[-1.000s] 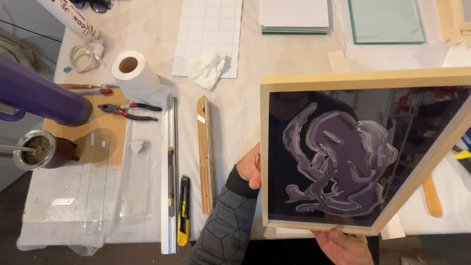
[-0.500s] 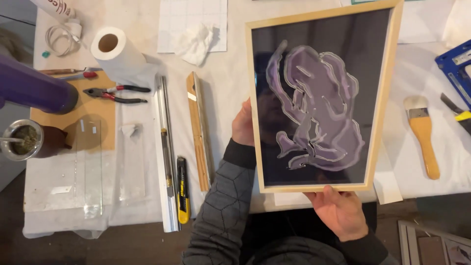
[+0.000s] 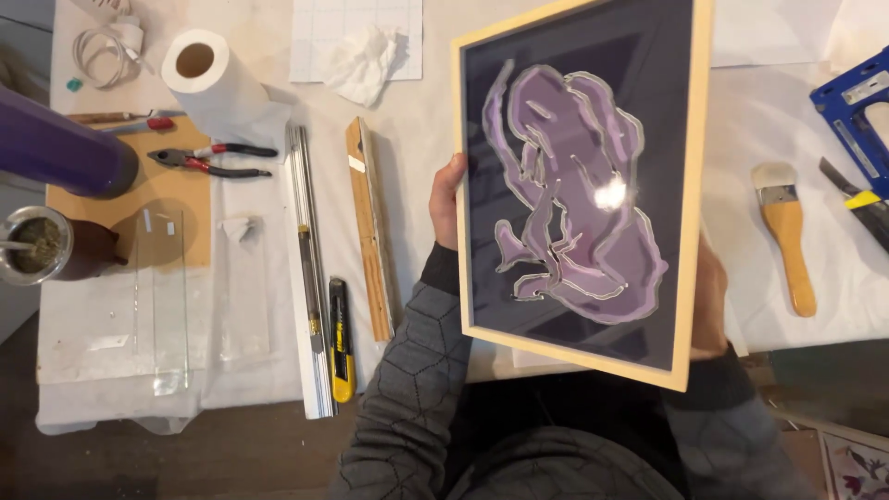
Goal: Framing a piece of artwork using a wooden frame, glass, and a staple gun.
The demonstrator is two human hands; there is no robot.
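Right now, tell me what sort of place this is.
Probably a framing or craft workbench. Both hands hold a wooden picture frame with purple artwork above a cloth-covered table. On the table lie pliers, a utility knife, a paintbrush and a long metal ruler.

A paper roll (image 3: 206, 81) lies on the surface (image 3: 769, 120). Just below it are red-handled pliers (image 3: 206, 162) on a brown board (image 3: 148, 190). Right of the roll sit a crumpled tissue (image 3: 359, 61), a metal ruler (image 3: 311, 268), a yellow knife (image 3: 341, 338) and a wooden strip (image 3: 370, 227). Far right of the roll lies a brush (image 3: 787, 231).
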